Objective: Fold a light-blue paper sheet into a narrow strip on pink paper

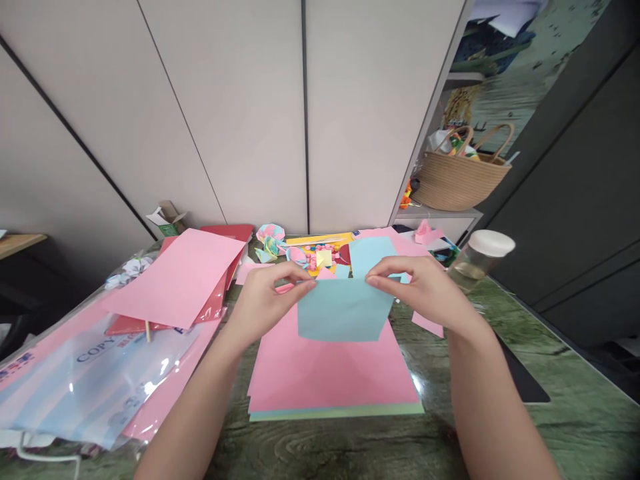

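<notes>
Between my two hands a light blue sheet of paper [345,312] is held up by its top edge. My left hand [267,297] pinches it near the top left corner, thumb and forefinger together. On the other side, my right hand [417,290] pinches the same edge towards the right. The sheet hangs above a stack of coloured paper [327,380], pink on top with blue and green edges below. Just behind it lies another light blue piece of paper [371,252], partly hidden by my right hand.
To the left, a loose pink sheet [180,277] rests on red packets and a plastic copy-paper bag [100,380]. Crumpled paper flowers [271,239] and pink beads stand at the back. A lidded jar [477,260] is right, with a woven basket [457,179] on a shelf.
</notes>
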`<control>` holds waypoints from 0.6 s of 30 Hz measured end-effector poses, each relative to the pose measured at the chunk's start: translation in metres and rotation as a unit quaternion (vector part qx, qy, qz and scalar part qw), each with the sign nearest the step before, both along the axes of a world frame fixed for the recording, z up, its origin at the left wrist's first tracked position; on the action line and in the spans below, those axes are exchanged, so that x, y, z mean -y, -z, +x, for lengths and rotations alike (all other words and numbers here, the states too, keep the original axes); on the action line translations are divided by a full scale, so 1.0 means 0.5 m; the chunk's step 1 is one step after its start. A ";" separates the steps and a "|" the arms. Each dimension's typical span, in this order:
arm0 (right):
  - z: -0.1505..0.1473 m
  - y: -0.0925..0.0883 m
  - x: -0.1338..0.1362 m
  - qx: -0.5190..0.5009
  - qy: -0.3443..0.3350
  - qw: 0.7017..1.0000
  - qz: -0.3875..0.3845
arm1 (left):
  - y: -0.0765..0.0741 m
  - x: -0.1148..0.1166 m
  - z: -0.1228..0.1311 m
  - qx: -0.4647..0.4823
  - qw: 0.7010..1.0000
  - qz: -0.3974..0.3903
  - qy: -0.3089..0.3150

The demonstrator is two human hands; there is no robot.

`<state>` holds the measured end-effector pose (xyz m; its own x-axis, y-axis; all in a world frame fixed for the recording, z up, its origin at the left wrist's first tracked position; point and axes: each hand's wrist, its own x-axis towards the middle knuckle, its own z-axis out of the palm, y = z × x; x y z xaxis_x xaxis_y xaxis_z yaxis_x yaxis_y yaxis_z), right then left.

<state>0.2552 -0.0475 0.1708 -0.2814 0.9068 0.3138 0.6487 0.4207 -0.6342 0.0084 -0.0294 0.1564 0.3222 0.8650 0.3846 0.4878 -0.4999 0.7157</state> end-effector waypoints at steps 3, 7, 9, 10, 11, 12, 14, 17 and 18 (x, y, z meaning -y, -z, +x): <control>-0.013 0.008 -0.004 0.034 -0.015 0.999 0.033 | 0.002 0.003 0.003 -0.022 1.000 0.012 0.014; -0.058 0.020 -0.002 0.060 -0.067 0.993 0.081 | 0.004 0.017 0.015 -0.084 0.995 0.045 0.032; -0.078 0.024 0.002 0.046 -0.076 0.992 0.085 | 0.008 0.024 0.022 -0.109 0.991 0.065 0.035; -0.085 0.025 0.004 0.034 -0.078 0.993 0.084 | 0.010 0.026 0.025 -0.118 0.990 0.072 0.038; -0.090 0.026 0.006 0.023 -0.081 0.993 0.083 | 0.011 0.027 0.026 -0.125 0.988 0.078 0.041; -0.093 0.026 0.007 0.014 -0.086 0.993 0.082 | 0.012 0.028 0.027 -0.131 0.987 0.083 0.045; -0.093 0.025 0.008 0.010 -0.094 0.992 0.078 | 0.012 0.025 0.024 -0.140 0.984 0.093 0.050; -0.082 0.023 0.005 0.017 -0.093 0.993 0.071 | 0.006 0.019 0.011 -0.127 0.986 0.099 0.049; -0.076 0.021 0.003 0.016 -0.095 0.993 0.069 | 0.002 0.016 0.003 -0.116 0.988 0.095 0.040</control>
<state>0.2170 -0.0489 0.1600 -0.4554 0.7850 0.4201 0.5677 0.6195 -0.5421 0.0101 -0.0375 0.1555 0.4852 0.7523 0.4457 0.5809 -0.6583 0.4788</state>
